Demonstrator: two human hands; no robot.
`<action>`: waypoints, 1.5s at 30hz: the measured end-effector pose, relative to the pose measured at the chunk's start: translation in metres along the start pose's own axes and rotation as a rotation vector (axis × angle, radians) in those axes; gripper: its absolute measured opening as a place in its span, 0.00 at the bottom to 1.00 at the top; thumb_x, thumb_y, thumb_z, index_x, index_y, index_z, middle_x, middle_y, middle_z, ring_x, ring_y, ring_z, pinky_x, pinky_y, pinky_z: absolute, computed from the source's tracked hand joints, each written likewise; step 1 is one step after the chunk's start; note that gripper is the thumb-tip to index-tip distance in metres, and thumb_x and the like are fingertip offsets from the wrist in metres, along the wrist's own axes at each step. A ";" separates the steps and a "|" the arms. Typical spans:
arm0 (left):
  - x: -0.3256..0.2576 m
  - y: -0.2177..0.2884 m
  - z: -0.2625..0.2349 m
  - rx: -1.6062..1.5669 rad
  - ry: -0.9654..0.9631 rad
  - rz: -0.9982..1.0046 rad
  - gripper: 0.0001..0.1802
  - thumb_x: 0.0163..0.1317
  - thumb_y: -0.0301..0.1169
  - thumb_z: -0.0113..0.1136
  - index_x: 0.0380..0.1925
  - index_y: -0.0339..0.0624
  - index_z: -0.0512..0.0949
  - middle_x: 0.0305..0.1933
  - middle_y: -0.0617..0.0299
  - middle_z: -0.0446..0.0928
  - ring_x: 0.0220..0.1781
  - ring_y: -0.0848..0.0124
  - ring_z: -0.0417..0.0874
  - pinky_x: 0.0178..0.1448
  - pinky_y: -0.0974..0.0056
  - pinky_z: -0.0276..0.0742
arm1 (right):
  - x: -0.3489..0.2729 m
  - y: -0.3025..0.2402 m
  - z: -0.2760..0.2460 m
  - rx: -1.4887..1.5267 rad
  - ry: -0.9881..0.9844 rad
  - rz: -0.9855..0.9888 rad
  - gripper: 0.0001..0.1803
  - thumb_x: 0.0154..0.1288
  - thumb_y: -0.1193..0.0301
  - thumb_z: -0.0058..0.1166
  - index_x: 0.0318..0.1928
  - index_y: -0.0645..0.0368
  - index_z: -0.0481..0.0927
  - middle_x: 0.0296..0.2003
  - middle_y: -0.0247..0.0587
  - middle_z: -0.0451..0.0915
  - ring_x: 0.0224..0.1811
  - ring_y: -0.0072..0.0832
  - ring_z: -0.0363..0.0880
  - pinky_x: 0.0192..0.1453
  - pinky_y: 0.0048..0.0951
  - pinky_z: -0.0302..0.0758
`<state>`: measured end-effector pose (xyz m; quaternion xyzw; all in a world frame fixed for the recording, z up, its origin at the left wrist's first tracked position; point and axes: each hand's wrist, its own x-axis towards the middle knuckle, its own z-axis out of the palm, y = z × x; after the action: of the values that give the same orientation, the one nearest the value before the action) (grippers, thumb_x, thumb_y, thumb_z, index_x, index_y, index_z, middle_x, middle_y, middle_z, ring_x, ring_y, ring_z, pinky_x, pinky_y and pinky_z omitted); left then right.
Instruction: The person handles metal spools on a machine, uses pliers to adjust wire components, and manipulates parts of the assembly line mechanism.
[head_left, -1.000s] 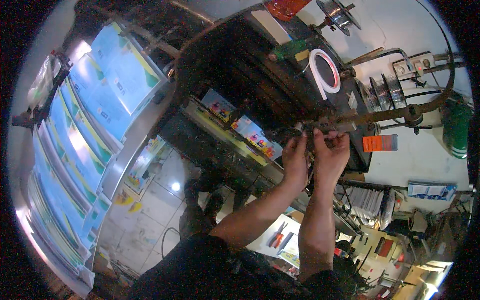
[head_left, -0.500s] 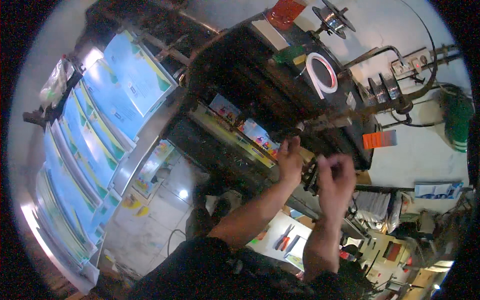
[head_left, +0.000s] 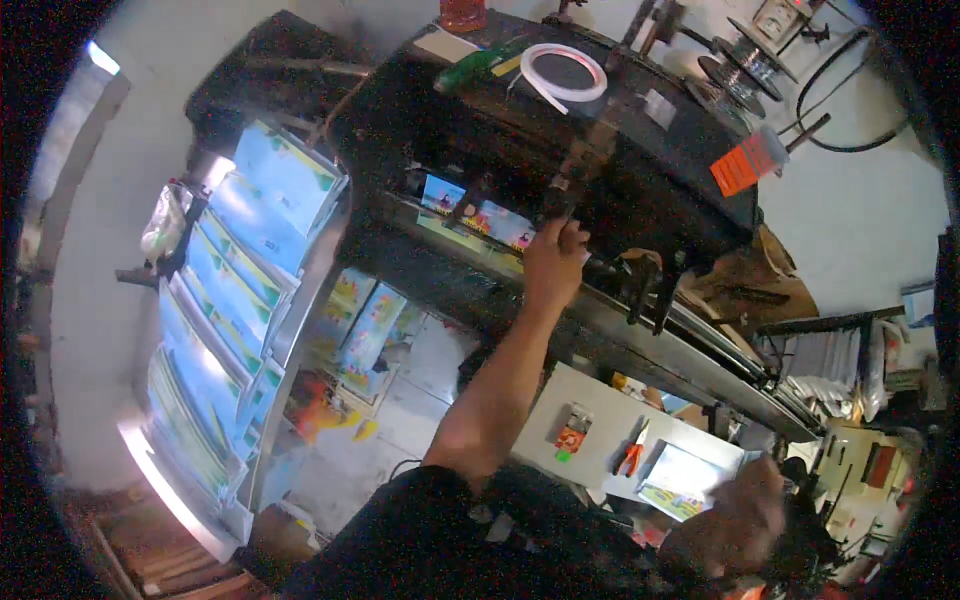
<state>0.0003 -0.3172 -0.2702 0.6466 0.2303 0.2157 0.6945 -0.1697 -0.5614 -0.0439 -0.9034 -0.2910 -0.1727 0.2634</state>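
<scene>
My left hand (head_left: 552,266) is at the front of a dark machine (head_left: 640,190), its fingers curled together beside the right end of a colourful booklet (head_left: 497,224). What the fingers grip, if anything, is hidden. Another blue-covered booklet (head_left: 443,194) stands to the left on the same ledge. At the lower right, my right hand (head_left: 738,515) is smeared by motion, close to an open-looking pale booklet (head_left: 690,468) on a white tabletop (head_left: 548,400); its fingers cannot be made out. Pliers with red handles (head_left: 630,460) and a small orange-and-white box (head_left: 571,432) lie left of that booklet.
Stacks of blue booklets (head_left: 285,195) fill a sloping rack at the left. A white tape roll (head_left: 570,94) and a green-handled tool (head_left: 475,68) lie on the machine top. Wire spools (head_left: 748,72) and an orange-labelled cup (head_left: 742,168) are at the upper right.
My right hand has left the machine beside my left hand and moved down and right toward the white tabletop. My left hand stays at the machine. The whole view has shifted.
</scene>
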 end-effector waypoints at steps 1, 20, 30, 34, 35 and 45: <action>-0.002 0.007 -0.014 0.500 0.070 0.211 0.15 0.69 0.38 0.47 0.45 0.42 0.77 0.35 0.58 0.83 0.37 0.60 0.84 0.39 0.57 0.78 | 0.001 0.021 0.016 0.045 -0.100 -0.091 0.12 0.49 0.80 0.55 0.37 0.62 0.78 0.31 0.48 0.80 0.33 0.43 0.80 0.39 0.36 0.77; -0.009 0.005 -0.006 1.190 0.419 0.368 0.14 0.59 0.43 0.56 0.29 0.50 0.86 0.29 0.52 0.82 0.40 0.55 0.80 0.52 0.51 0.67 | -0.292 0.244 0.149 -0.046 -0.742 1.081 0.43 0.56 0.47 0.57 0.58 0.71 0.64 0.52 0.63 0.71 0.59 0.57 0.67 0.60 0.51 0.66; -0.007 -0.004 -0.009 1.209 0.349 0.391 0.13 0.57 0.44 0.59 0.30 0.52 0.86 0.33 0.57 0.83 0.43 0.56 0.79 0.59 0.53 0.63 | -0.300 0.232 0.163 -0.265 -0.543 0.535 0.31 0.56 0.54 0.57 0.54 0.62 0.69 0.46 0.56 0.72 0.50 0.53 0.71 0.52 0.49 0.71; -0.005 -0.005 -0.012 1.201 0.327 0.405 0.13 0.57 0.44 0.58 0.32 0.52 0.86 0.33 0.57 0.82 0.43 0.57 0.78 0.60 0.52 0.61 | -0.315 0.260 0.171 -0.181 -0.601 0.456 0.22 0.55 0.67 0.56 0.50 0.61 0.71 0.41 0.53 0.73 0.45 0.51 0.73 0.47 0.48 0.74; -0.005 -0.007 -0.014 1.190 0.321 0.407 0.14 0.57 0.45 0.57 0.33 0.52 0.86 0.33 0.57 0.82 0.45 0.57 0.78 0.60 0.51 0.60 | -0.315 0.263 0.170 -0.083 -0.675 0.557 0.19 0.55 0.70 0.55 0.48 0.61 0.71 0.40 0.52 0.73 0.42 0.50 0.74 0.45 0.46 0.74; -0.035 -0.007 -0.028 1.038 0.371 0.605 0.14 0.57 0.38 0.58 0.42 0.50 0.81 0.48 0.58 0.76 0.56 0.55 0.70 0.61 0.47 0.56 | -0.078 0.146 0.101 0.348 -0.381 0.296 0.19 0.61 0.71 0.58 0.50 0.63 0.69 0.39 0.57 0.76 0.39 0.48 0.78 0.43 0.40 0.73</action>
<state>-0.0444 -0.3165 -0.2778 0.8877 0.2287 0.3715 0.1469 -0.1237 -0.6381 -0.2154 -0.8934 -0.2255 0.0927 0.3774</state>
